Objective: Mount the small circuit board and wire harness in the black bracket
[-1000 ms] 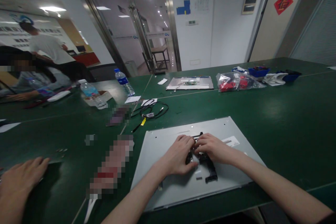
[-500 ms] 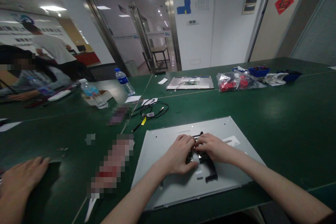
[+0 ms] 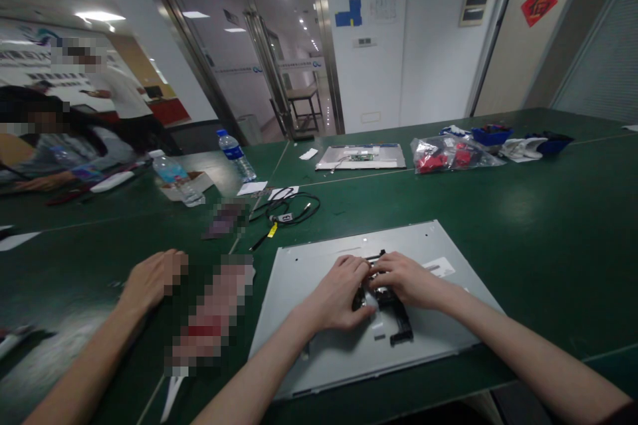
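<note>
A pale flat metal panel (image 3: 319, 352), like the back of a display, lies on the green table in front of me. On its middle sits a black plastic bracket (image 3: 401, 325), with some shiny parts near it partly covered by my fingers. My left hand (image 3: 343, 292) rests over the bracket's left side, fingers bent onto it and thumb lower down. From the right, my right hand (image 3: 403, 279) closes its fingertips on the bracket's upper part, almost touching the left fingertips. What lies directly under the fingertips is hidden. A white label (image 3: 442, 267) shows right of my right hand.
A co-worker's hand (image 3: 144, 285) is on the table at left, near a blurred-out reddish item (image 3: 214, 309). Beyond the panel lie a black cable (image 3: 304, 216), another panel (image 3: 361, 158), a plastic bag with red parts (image 3: 451, 156), blue trays (image 3: 491, 135) and a water bottle (image 3: 236, 156).
At left, the co-worker's hand has moved forward and to the right, further over the table. A standing person in the background has turned. My own hands have barely moved.
</note>
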Demonstrator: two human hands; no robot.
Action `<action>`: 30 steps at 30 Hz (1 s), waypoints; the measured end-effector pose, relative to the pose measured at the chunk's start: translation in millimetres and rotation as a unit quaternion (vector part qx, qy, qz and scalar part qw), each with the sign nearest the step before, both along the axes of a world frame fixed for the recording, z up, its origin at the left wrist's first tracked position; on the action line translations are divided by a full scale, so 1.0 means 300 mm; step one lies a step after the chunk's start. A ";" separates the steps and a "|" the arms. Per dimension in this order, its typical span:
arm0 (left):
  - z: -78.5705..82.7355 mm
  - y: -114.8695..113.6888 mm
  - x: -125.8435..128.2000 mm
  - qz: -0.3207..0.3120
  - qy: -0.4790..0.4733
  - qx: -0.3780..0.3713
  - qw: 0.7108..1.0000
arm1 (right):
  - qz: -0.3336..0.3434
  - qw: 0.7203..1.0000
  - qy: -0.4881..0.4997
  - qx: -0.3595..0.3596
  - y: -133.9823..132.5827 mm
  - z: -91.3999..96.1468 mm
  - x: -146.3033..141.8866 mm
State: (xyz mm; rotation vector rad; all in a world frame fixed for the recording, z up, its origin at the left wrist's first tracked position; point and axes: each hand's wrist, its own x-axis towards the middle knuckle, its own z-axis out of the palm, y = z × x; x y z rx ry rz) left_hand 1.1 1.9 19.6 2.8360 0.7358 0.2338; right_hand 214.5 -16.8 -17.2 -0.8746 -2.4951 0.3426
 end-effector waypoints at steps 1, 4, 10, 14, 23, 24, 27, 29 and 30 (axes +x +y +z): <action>-0.002 0.000 0.000 0.001 0.001 0.000 1.000 | 0.005 1.000 -0.002 -0.006 0.000 0.002 0.000; -0.004 0.001 0.000 0.001 0.001 -0.001 1.000 | 0.015 1.000 -0.004 -0.021 -0.003 0.007 -0.001; 0.000 0.001 -0.002 -0.002 0.001 -0.005 1.000 | 0.016 0.999 0.000 -0.032 -0.006 0.020 -0.002; -0.001 0.003 -0.003 0.001 -0.001 -0.007 1.000 | 0.022 0.999 0.000 -0.031 -0.005 0.026 -0.003; 0.003 0.001 0.000 -0.001 0.000 -0.007 1.000 | 0.013 1.000 -0.008 -0.019 -0.003 0.013 -0.005; 0.004 0.001 0.000 -0.001 0.001 -0.007 1.000 | 0.012 1.000 -0.009 -0.019 -0.004 0.013 -0.005; 0.009 0.001 0.000 -0.002 0.004 -0.007 1.000 | 0.010 1.000 -0.013 -0.017 -0.004 0.012 -0.005; 0.009 0.001 0.000 -0.001 0.004 -0.007 1.000 | 0.008 1.000 -0.017 -0.015 -0.004 0.010 -0.005; 0.009 0.000 0.000 -0.001 0.004 -0.007 1.000 | 0.007 1.000 -0.019 -0.014 -0.003 0.008 -0.005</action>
